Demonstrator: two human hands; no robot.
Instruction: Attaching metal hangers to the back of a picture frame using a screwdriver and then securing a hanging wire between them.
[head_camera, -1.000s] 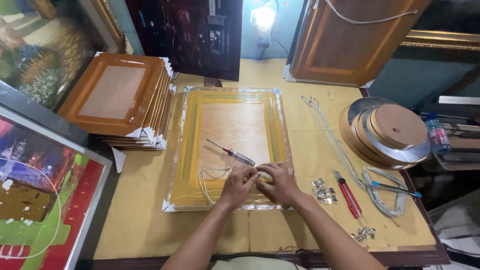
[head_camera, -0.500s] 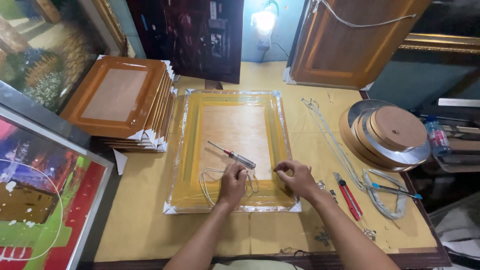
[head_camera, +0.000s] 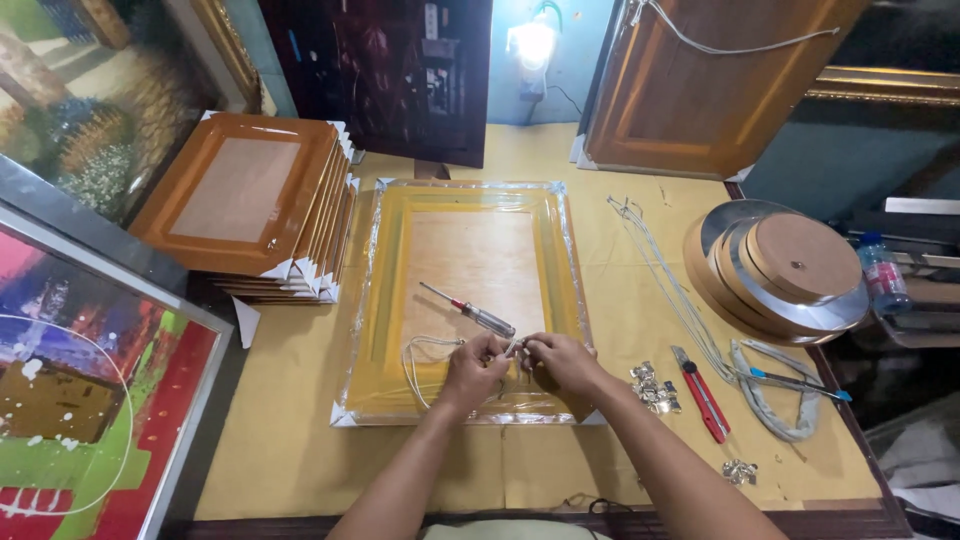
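Observation:
A yellow picture frame (head_camera: 385, 300) wrapped in clear plastic lies back side up on the table. My left hand (head_camera: 474, 368) and my right hand (head_camera: 560, 360) meet over its lower rail, both pinching a thin white cord (head_camera: 418, 362) that loops off to the left on the frame's back. A screwdriver (head_camera: 470, 310) with a clear handle rests on the backing board just above my hands.
A stack of brown frames (head_camera: 250, 205) lies at the left. Small metal hangers (head_camera: 652, 388), a red utility knife (head_camera: 702, 394), loose cords (head_camera: 670, 285) and round discs (head_camera: 790, 265) lie at the right. Paintings (head_camera: 80, 390) lean at the left edge.
My right hand drew away to the right, then came back to my left hand. Both now hold the cord together at the lower rail.

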